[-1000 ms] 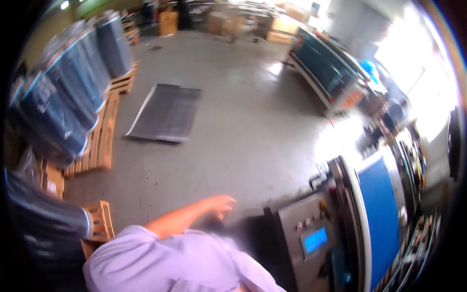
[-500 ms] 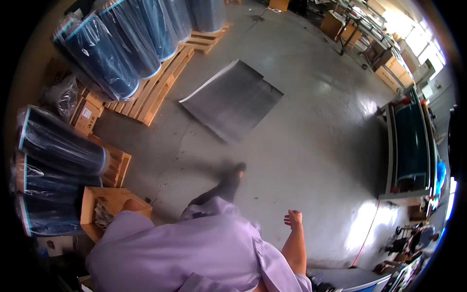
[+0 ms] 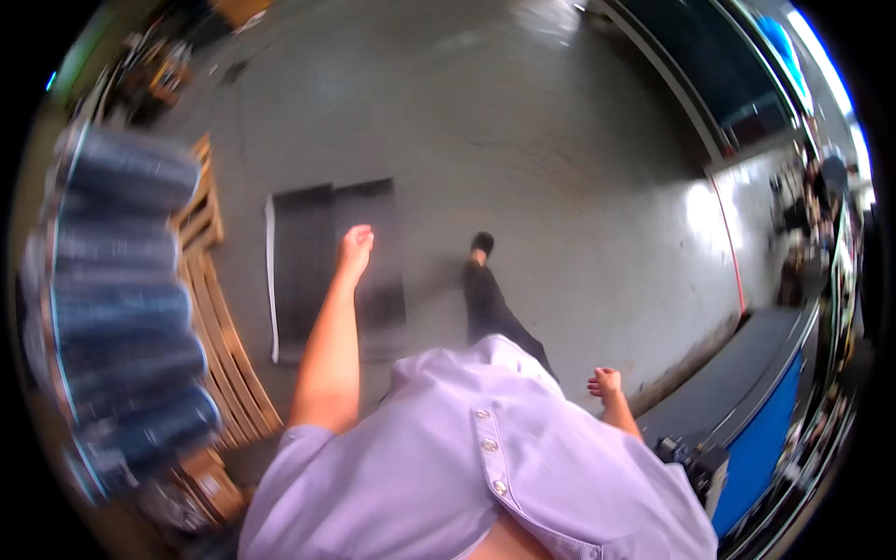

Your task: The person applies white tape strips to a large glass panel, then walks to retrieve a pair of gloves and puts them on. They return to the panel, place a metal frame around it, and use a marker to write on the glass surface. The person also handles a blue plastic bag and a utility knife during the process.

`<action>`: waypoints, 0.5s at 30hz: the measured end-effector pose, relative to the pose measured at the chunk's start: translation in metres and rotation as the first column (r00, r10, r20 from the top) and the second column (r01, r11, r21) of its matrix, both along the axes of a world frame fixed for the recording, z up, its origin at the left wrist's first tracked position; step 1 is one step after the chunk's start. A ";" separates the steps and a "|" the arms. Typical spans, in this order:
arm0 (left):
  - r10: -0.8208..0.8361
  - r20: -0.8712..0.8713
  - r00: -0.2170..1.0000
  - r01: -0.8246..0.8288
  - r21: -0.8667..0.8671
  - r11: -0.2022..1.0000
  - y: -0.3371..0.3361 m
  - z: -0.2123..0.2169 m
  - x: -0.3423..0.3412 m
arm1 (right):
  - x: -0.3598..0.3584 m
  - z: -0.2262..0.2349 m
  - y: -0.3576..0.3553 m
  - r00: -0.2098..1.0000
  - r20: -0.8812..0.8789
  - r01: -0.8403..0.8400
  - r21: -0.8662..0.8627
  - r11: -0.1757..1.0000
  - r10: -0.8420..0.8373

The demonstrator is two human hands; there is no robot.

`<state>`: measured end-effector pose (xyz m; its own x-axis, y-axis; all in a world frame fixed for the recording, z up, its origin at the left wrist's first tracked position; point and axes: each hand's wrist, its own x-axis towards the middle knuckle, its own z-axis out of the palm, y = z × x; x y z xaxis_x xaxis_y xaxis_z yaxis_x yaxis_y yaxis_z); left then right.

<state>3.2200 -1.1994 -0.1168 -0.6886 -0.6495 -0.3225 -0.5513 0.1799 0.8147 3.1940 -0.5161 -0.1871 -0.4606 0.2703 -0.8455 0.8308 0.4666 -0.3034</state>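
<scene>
My left hand swings forward over the floor with its fingers folded in; nothing shows in it. Below it on the floor lies a dark flat sheet with a pale strip along its left edge, and the hand is well above it, not touching. My right hand hangs low at my right side, empty, its fingers loosely bent and slightly apart. It is nearest to a grey-topped table with a blue side. My foot in a dark shoe is stepping forward between the hands.
Several plastic-wrapped blue rolls stand on wooden pallets at the left. Cardboard boxes sit near them. A long machine with a dark bed occupies the far right. A red line runs along the floor, and a person is farther right.
My view has turned to the right, so the rolls and the sheet now appear farther left. My left hand has come forward into view; the right hand stays low at my side.
</scene>
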 end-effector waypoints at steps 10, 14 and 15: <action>-0.230 0.581 0.781 0.256 0.038 0.966 -0.167 -0.083 -0.128 | -0.364 -0.105 -0.237 0.844 -0.072 -0.515 0.161 0.842 0.531; -0.281 0.772 0.571 0.326 0.101 0.940 -0.224 -0.060 -0.172 | -0.614 -0.036 -0.440 0.763 -0.480 -0.523 -0.063 0.850 0.433; -0.197 0.818 0.540 0.194 0.107 0.975 -0.233 -0.059 -0.173 | -0.669 -0.004 -0.496 0.714 -0.514 -0.590 -0.078 0.804 0.475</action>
<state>3.0470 -1.4326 -0.1758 -0.2341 -0.5304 -0.8148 -0.9300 0.3663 0.0287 2.5246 -1.0122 -0.1915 -0.8066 -0.3046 -0.5066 0.2041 0.6608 -0.7223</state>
